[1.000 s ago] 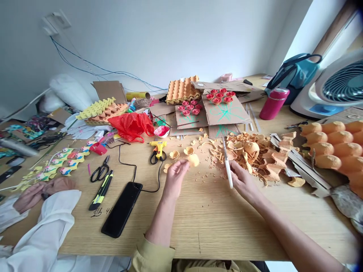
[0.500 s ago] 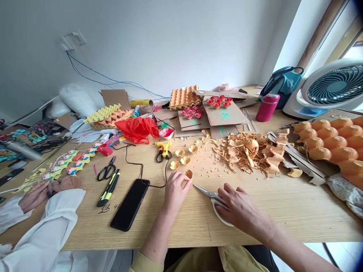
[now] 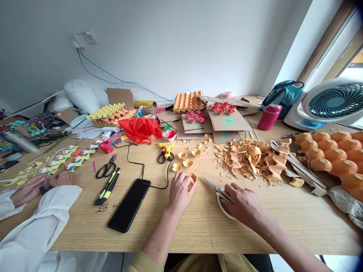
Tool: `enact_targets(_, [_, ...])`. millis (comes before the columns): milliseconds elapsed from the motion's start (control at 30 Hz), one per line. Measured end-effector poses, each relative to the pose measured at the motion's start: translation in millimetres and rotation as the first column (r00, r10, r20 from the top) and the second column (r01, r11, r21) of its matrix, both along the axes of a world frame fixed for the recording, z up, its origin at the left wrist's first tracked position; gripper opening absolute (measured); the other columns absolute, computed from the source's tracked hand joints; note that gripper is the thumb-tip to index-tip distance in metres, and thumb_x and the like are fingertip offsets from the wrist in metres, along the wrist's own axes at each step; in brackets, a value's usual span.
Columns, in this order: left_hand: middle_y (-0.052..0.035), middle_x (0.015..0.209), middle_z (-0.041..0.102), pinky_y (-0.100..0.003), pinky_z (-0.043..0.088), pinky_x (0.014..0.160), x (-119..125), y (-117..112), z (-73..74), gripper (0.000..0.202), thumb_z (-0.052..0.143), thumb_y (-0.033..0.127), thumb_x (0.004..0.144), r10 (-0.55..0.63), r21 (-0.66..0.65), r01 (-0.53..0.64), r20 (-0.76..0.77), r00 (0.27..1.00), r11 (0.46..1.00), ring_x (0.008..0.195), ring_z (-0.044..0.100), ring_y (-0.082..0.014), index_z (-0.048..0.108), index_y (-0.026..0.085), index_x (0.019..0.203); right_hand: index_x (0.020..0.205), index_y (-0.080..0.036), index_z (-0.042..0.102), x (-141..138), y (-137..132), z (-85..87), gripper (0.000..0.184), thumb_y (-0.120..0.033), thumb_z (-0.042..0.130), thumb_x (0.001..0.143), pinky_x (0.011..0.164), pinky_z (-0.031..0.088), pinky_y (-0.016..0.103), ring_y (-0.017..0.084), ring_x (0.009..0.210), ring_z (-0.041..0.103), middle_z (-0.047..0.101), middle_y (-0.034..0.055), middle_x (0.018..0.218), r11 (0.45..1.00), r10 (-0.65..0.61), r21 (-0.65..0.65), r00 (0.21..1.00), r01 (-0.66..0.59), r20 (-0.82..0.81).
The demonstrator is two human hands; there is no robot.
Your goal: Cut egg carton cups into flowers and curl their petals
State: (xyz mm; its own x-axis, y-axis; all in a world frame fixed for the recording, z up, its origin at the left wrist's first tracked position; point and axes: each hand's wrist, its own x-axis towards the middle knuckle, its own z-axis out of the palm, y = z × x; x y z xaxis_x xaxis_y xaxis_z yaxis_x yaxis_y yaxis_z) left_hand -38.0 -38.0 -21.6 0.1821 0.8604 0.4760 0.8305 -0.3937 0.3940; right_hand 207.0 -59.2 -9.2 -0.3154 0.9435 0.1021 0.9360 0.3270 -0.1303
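Between the fingertips of my left hand [image 3: 181, 190] is a small orange egg-carton cup [image 3: 193, 177] cut with petals, low over the wooden table. My right hand [image 3: 244, 204] is closed round the handles of a pair of scissors [image 3: 212, 184], whose blades point toward the cup. Just beyond my left hand are several more petal-cut cups [image 3: 187, 163]. A heap of orange carton scraps [image 3: 241, 156] lies past the scissors.
At left a co-worker's hands [image 3: 42, 185] are near painted carton pieces [image 3: 68, 153]. A phone [image 3: 129, 206], cutter [image 3: 107, 187], black scissors [image 3: 106, 169] and yellow glue gun [image 3: 166, 147] lie left of centre. An egg tray [image 3: 334, 149] is at right, red flowers [image 3: 224, 108] behind.
The view has shifted slightly. My left hand still holds the cup and has turned a little over it. My right hand keeps the scissors, their blades slightly farther from the cup.
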Motion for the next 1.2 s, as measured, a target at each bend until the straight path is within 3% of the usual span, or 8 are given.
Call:
enact_targets(233, [-0.0037, 0.09, 0.06, -0.038, 0.045, 0.083, 2, 1, 0.6, 0.015, 0.071, 0.013, 0.081, 0.003, 0.008, -0.003, -0.009, 1.0, 1.0, 0.092, 0.054, -0.0228, 0.058, 0.02, 0.078, 0.087, -0.021, 0.059, 18, 24, 2.2, 0.022, -0.04, 0.051, 0.093, 0.052, 0.026, 0.028, 0.019, 0.063, 0.062, 0.067, 0.0067, 0.083, 0.985, -0.17, 0.032, 0.985, 0.169, 0.026])
enact_targets(400, [-0.0035, 0.091, 0.059, -0.038, 0.046, 0.084, 5, 1, 1.2, 0.016, 0.073, 0.015, 0.081, 0.017, 0.0, -0.017, -0.012, 1.0, 1.0, 0.092, 0.054, -0.0224, 0.058, 0.02, 0.078, 0.086, -0.021, 0.06, -9, 23, 5.1, 0.022, -0.041, 0.055, 0.092, 0.058, 0.034, 0.027, 0.016, 0.069, 0.065, 0.069, 0.004, 0.087, 0.999, -0.007, -0.047, 1.0, 0.008, 0.025])
enact_targets(500, [-0.0038, 0.092, 0.059, -0.038, 0.046, 0.086, 4, 1, -0.8, 0.016, 0.073, 0.016, 0.081, 0.025, -0.005, -0.025, -0.009, 1.0, 1.0, 0.093, 0.055, -0.0226, 0.057, 0.02, 0.078, 0.088, -0.022, 0.061, -23, 32, 7.8, 0.02, -0.041, 0.056, 0.091, 0.059, 0.034, 0.027, 0.016, 0.073, 0.067, 0.07, 0.0035, 0.089, 0.998, 0.022, -0.063, 0.999, -0.02, 0.03])
enact_targets(733, [-0.0032, 0.092, 0.059, -0.038, 0.046, 0.084, 4, 1, -0.1, 0.017, 0.074, 0.017, 0.08, 0.012, -0.03, -0.013, -0.01, 1.0, 0.999, 0.092, 0.054, -0.0223, 0.058, 0.02, 0.08, 0.101, -0.019, 0.061, -2, 62, 9.9, 0.029, -0.044, 0.047, 0.096, 0.055, 0.033, 0.029, 0.022, 0.076, 0.068, 0.071, 0.0097, 0.099, 0.982, -0.185, -0.031, 0.981, 0.187, 0.062])
enact_targets(967, [-0.0042, 0.096, 0.059, -0.039, 0.046, 0.085, 2, 2, 0.4, 0.018, 0.073, 0.014, 0.08, 0.022, -0.023, -0.022, 0.001, 1.0, 0.999, 0.094, 0.055, -0.0233, 0.056, 0.021, 0.08, 0.095, -0.021, 0.063, -12, 52, 11.0, 0.027, -0.046, 0.052, 0.093, 0.061, 0.041, 0.029, 0.021, 0.082, 0.068, 0.071, 0.0066, 0.096, 0.988, -0.117, -0.102, 0.993, 0.12, 0.029])
enact_targets(1200, [-0.0039, 0.094, 0.059, -0.038, 0.048, 0.084, 0, 5, -3.0, 0.017, 0.067, 0.01, 0.082, -0.011, 0.006, 0.011, 0.0, 1.0, 1.0, 0.092, 0.056, -0.0229, 0.055, 0.021, 0.081, 0.107, -0.019, 0.063, -8, 63, 19.8, 0.029, -0.041, 0.052, 0.093, 0.068, 0.047, 0.03, 0.024, 0.089, 0.07, 0.072, 0.0107, 0.103, 0.968, -0.218, -0.12, 0.975, 0.221, 0.035])
